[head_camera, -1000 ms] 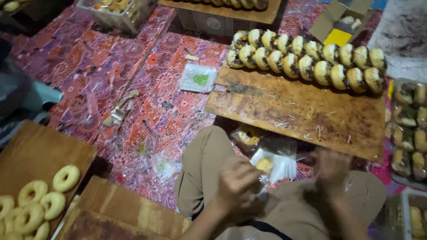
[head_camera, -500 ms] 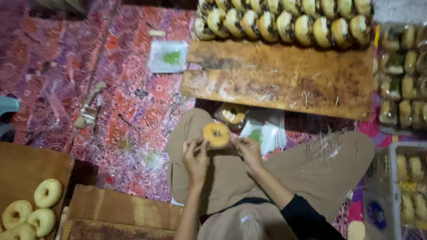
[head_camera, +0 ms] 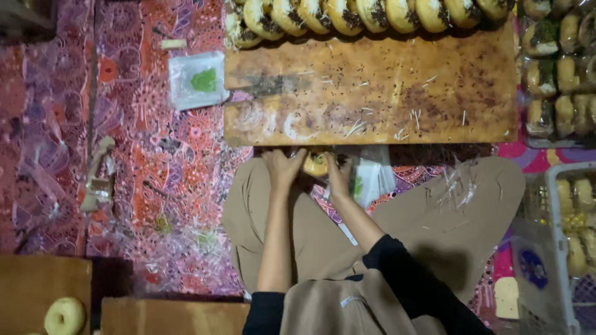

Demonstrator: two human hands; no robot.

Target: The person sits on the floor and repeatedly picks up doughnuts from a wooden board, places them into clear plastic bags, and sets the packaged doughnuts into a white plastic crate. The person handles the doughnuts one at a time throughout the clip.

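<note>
left hand (head_camera: pixel 283 166), right hand (head_camera: pixel 339 175), fingers gripping doughnut (head_camera: pixel 316 164)

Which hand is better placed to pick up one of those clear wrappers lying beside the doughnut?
Probably the right hand. It sits right against the stack of clear wrappers, while the left hand is on the far side of the doughnut both hands are holding.

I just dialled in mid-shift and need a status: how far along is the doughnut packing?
Done: wrapped doughnuts fill the tray at the right. In hand: the left hand and right hand hold one doughnut at the board's near edge, beside a stack of clear bags. Left: a full row of topped doughnuts on the wooden board, unwrapped.
</note>
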